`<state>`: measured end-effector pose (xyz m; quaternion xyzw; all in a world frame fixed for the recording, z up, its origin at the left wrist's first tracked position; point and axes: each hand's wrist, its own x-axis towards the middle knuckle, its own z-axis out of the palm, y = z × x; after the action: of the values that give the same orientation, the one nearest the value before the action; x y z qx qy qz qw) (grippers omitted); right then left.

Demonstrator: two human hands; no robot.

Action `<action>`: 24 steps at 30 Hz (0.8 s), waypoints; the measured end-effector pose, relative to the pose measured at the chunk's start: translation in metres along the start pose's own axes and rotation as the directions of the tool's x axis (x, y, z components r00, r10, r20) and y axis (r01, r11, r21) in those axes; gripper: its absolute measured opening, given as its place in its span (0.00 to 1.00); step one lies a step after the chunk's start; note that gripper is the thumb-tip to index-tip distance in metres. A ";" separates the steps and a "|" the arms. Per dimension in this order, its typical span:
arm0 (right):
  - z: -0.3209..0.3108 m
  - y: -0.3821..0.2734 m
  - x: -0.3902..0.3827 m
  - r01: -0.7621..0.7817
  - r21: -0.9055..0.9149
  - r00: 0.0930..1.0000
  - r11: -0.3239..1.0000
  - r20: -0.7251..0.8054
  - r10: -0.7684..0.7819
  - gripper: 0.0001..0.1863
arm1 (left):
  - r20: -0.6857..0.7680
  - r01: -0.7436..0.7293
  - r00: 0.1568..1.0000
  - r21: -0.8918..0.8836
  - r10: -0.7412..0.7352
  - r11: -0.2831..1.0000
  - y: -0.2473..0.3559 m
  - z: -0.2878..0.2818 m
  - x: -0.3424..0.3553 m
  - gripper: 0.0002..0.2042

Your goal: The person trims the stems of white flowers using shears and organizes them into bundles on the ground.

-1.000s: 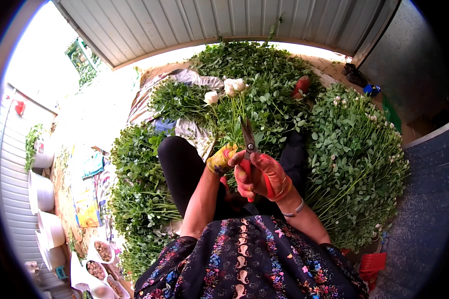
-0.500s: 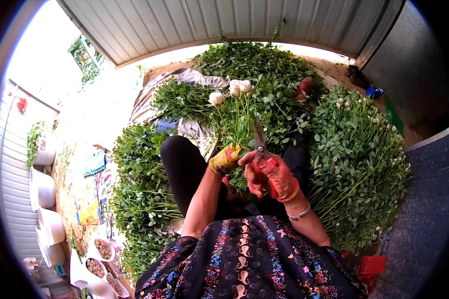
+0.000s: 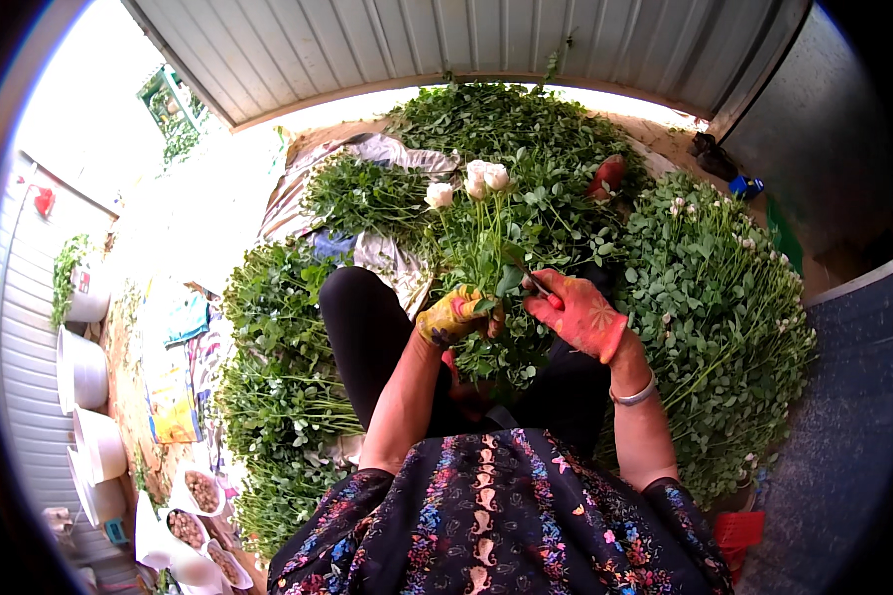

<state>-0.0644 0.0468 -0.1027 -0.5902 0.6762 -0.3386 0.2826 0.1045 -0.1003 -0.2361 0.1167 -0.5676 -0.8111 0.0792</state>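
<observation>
In a yellow patterned glove, my left hand (image 3: 453, 315) grips a small bunch of long green stems topped with white roses (image 3: 486, 177), held upright over my lap. Just to its right, my right hand (image 3: 577, 315) wears an orange-red glove and is closed on red-handled pruning shears (image 3: 546, 296). Their dark blades angle up and left into the leaves of the bunch; whether they are apart is unclear. Leafy foliage hides part of my left hand's fingertips.
Piles of cut rose stems (image 3: 714, 327) surround my black-clad legs (image 3: 367, 327), lying on cloth sheets (image 3: 387, 268). Buckets (image 3: 81, 369) and filled white containers (image 3: 200, 493) line the left. Metal panels (image 3: 466, 40) stand ahead, with a red crate (image 3: 734, 535) at lower right.
My right hand has moved up and right and turned, tipping the shears from upright toward the upper left among the stems. The roses have shifted slightly right.
</observation>
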 end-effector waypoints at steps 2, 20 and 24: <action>-0.004 -0.001 0.002 -0.019 0.027 0.999 0.999 0.043 0.018 0.11 | -0.003 0.014 1.000 -0.008 -0.014 1.000 -0.003 0.000 0.001 0.22; -0.027 0.016 -0.002 -0.198 0.117 0.966 0.973 0.193 0.174 0.12 | 0.052 -0.006 0.999 -0.086 0.010 0.996 0.013 0.008 -0.001 0.21; -0.033 0.016 0.003 -0.234 0.100 0.937 0.967 0.290 0.196 0.12 | 0.104 -0.030 0.994 -0.088 0.039 0.996 0.004 0.005 0.000 0.22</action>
<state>-0.0999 0.0493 -0.0948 -0.5342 0.6663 -0.2636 0.4485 0.1031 -0.0975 -0.2309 0.0604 -0.5374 -0.8384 0.0682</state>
